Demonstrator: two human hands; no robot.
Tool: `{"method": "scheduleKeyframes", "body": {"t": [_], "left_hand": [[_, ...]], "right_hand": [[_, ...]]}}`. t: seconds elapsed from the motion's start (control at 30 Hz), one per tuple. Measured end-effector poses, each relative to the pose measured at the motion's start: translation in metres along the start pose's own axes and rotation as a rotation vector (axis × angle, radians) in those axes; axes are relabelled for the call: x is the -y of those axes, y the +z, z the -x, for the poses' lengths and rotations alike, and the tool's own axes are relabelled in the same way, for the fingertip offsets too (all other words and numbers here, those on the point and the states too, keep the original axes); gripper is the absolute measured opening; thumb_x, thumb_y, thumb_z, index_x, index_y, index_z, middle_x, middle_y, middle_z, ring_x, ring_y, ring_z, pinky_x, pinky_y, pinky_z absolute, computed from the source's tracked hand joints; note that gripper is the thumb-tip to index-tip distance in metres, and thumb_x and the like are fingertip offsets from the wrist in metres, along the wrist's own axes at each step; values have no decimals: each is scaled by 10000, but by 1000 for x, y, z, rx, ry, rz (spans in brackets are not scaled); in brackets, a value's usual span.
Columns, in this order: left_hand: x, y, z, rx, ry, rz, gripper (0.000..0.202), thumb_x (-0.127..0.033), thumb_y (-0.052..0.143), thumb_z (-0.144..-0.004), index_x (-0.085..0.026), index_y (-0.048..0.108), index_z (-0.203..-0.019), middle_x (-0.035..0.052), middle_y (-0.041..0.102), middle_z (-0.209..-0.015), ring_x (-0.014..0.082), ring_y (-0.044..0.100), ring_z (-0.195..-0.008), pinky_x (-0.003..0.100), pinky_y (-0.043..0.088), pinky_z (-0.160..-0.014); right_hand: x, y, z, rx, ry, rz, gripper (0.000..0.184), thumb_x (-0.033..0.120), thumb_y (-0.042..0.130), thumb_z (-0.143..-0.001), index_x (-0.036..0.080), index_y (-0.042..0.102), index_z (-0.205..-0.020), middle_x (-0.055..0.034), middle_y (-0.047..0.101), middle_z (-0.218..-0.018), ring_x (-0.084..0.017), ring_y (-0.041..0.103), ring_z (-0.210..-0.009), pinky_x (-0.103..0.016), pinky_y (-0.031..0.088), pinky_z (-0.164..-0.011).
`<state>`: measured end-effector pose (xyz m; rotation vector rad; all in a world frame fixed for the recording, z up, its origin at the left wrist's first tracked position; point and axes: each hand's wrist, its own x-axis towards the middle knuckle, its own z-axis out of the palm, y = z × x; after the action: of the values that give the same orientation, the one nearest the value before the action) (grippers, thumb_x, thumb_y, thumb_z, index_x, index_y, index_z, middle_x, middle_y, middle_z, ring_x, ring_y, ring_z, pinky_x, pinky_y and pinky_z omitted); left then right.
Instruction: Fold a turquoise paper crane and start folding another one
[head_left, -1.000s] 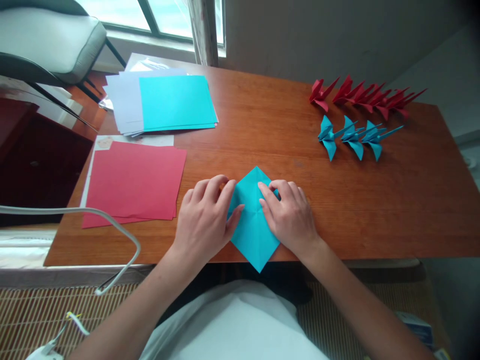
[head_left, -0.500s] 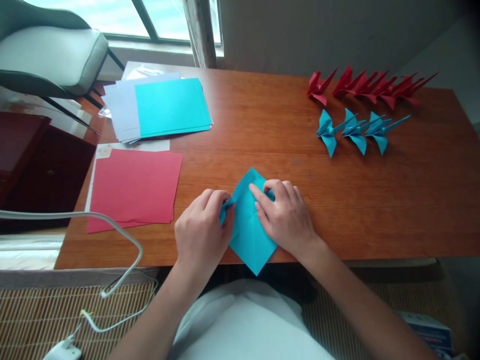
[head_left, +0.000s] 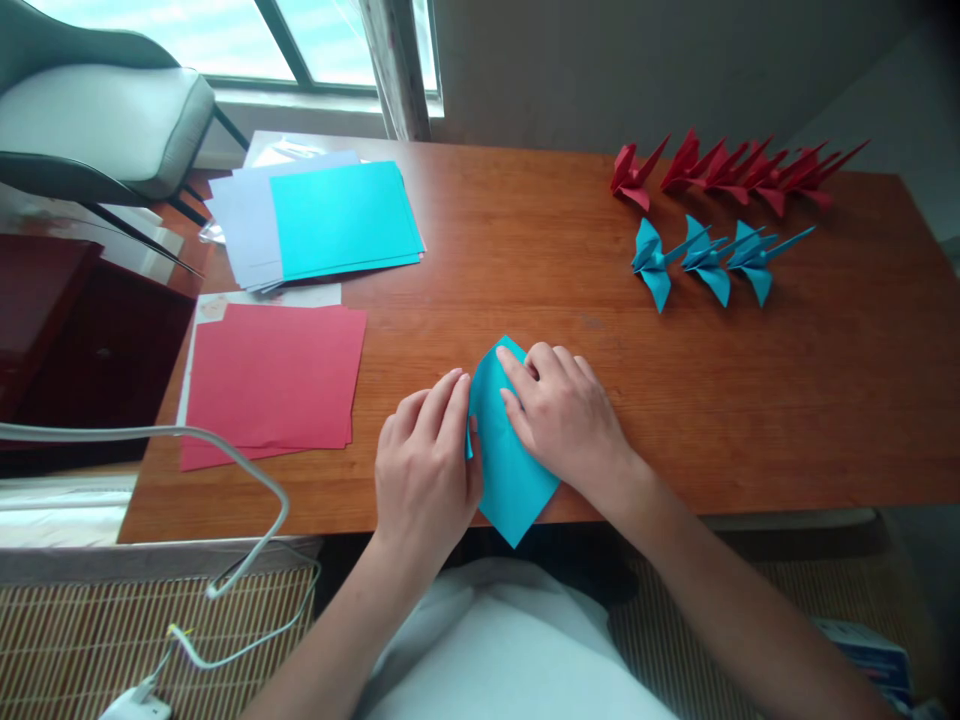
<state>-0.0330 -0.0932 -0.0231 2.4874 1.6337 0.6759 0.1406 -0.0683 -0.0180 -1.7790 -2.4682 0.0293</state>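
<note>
At the table's [head_left: 720,420] near edge, the left hand [head_left: 427,450] pinched the blue paper [head_left: 502,450]; the right hand [head_left: 566,405], forefinger and thumb parted, rested on it (edges probably wanted aligning before creasing).

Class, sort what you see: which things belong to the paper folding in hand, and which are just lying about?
Belongs:
blue sheet, with left hand and right hand on it
wooden table
probably, though untouched: blue paper stack, red paper, paper birds

Seemingly just lying about:
white cable
chair
</note>
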Motion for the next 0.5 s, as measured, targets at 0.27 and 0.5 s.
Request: {"method": "scheduleKeyframes", "body": {"t": [0.27,0.5], "left_hand": [[-2,-1,6,130,-35,-171,600,-119,436,-927,-73,396,-1524,189,466,-1565,392,477,-1406,537,406,-1003],[-3,1,10,177,117,-116,672,-64,382,-927,-64,277,-1591,197,372,-1616,339,365,-1506,529,336,-1177]], "right_hand": [[2,3,4,-12,17,-9,467,310,425,-1041,131,515,-1463,-139,605,-1062,-279,496,-967,-409,401,-799],[2,5,1,-23,23,-26,476,316,437,-1036,123,504,-1466,-145,608,-1062,-282,505,-965,-418,413,-796]]}}
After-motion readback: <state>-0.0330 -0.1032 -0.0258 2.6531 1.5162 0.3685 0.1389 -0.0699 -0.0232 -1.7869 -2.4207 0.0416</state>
